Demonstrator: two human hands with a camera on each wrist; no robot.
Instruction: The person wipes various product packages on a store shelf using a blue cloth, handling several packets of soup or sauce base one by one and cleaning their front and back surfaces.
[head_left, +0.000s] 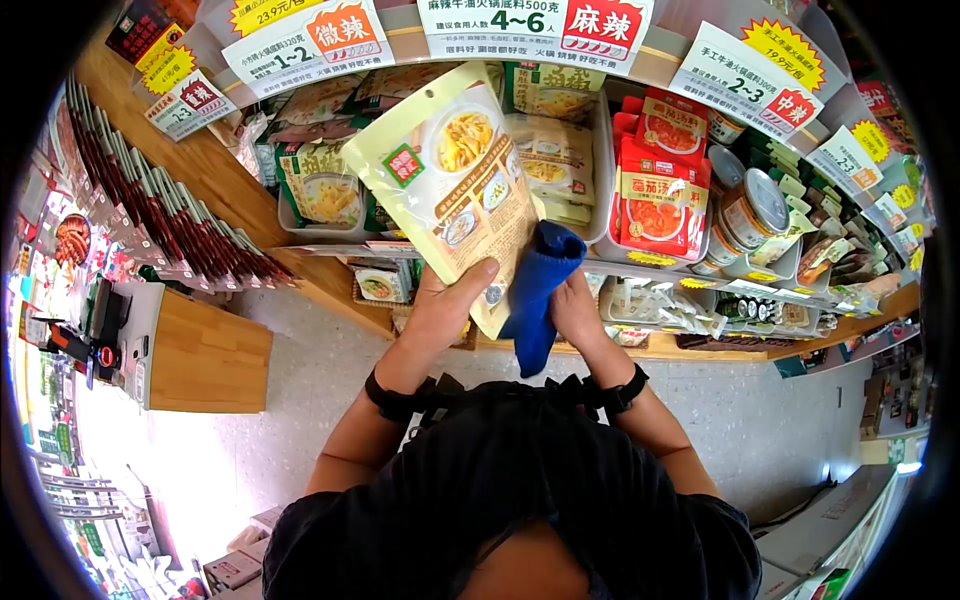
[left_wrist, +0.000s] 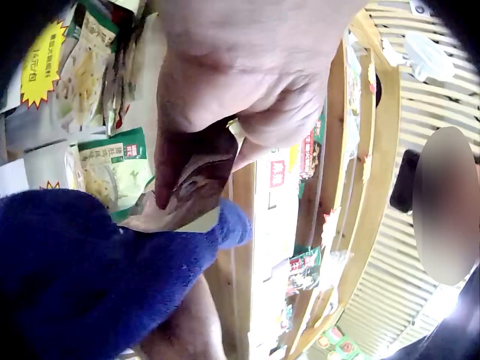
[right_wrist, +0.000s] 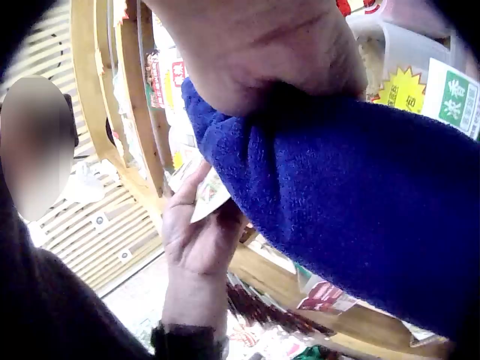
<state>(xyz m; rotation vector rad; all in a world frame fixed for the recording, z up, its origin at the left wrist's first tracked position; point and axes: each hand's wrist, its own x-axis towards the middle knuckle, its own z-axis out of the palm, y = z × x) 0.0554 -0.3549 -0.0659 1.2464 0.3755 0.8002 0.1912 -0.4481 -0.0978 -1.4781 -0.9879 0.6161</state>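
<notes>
My left hand (head_left: pixel 441 312) grips a cream food pouch (head_left: pixel 450 190) by its lower left edge, thumb across the printed face. A bowl of food and a green-and-red logo are printed on the pouch, which tilts to the left. In my right hand (head_left: pixel 577 308) is a blue cloth (head_left: pixel 548 275), bunched and hanging down, its upper part against the pouch's lower right side. From the right wrist view, the cloth (right_wrist: pixel 322 180) spreads below the right hand (right_wrist: pixel 262 52) and hides most of its fingers. The left wrist view has the left hand (left_wrist: pixel 225 82) over the pouch's shiny back (left_wrist: pixel 199 180).
Behind the pouch, a curved wooden shelf holds bins of similar pouches (head_left: pixel 548 165), red soup packets (head_left: pixel 660 205) and cans (head_left: pixel 745 215). Price cards (head_left: pixel 530 30) line the upper edge. A wooden counter (head_left: pixel 210 350) stands at left, with a row of dark red packets (head_left: pixel 170 190) above it.
</notes>
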